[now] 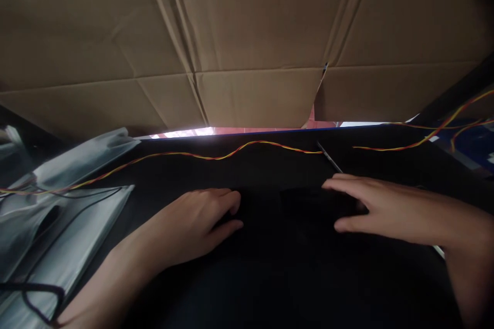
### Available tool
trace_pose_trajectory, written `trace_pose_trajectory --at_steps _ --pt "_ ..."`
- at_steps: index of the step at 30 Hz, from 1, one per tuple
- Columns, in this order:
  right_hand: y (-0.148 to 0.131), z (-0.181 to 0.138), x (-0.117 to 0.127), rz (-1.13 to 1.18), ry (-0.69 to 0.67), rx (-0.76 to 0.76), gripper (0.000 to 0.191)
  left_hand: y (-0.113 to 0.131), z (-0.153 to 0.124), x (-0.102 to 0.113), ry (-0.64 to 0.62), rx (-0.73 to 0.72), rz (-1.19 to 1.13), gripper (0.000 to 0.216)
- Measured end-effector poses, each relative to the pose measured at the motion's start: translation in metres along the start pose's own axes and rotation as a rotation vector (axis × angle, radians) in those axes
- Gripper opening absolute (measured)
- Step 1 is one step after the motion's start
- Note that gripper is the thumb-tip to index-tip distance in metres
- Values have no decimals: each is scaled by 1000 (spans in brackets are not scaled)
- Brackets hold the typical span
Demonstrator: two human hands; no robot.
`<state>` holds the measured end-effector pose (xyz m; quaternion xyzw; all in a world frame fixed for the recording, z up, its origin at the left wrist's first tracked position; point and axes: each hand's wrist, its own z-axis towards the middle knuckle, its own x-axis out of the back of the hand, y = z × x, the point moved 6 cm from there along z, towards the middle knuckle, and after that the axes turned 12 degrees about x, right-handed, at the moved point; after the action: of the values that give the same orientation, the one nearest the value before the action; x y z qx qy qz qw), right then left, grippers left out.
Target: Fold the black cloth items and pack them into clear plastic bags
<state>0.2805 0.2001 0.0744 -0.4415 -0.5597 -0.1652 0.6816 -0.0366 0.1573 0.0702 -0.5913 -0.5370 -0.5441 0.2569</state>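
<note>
Both my hands rest over a black surface (266, 267). My left hand (196, 221) lies left of the middle, its fingers curled and its thumb held apart from them. Nothing shows between them. Across from it, my right hand (374, 205) has its thumb and fingers spread, with no object visible in the gap. Its fingertips are close to the slim edge (329, 156) of a flat dark object. That object covers part of a twisted red-and-yellow wire (254, 142). A darker patch between my hands is too dim to make out.
Creased cardboard (258, 25) stands along the back. Clear plastic bags (96, 231) lie at the left, crossed by a black cord (34, 288). More red-and-yellow wire (436, 133) runs off at the right, beside a blue item (469, 146). Reddish floor shows through a gap below the cardboard.
</note>
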Motion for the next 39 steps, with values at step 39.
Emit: trace_pose_trajectory --at_steps 39 --pt "-64 -57 -62 -127 491 -32 29 1 -5 10 50 -141 -41 22"
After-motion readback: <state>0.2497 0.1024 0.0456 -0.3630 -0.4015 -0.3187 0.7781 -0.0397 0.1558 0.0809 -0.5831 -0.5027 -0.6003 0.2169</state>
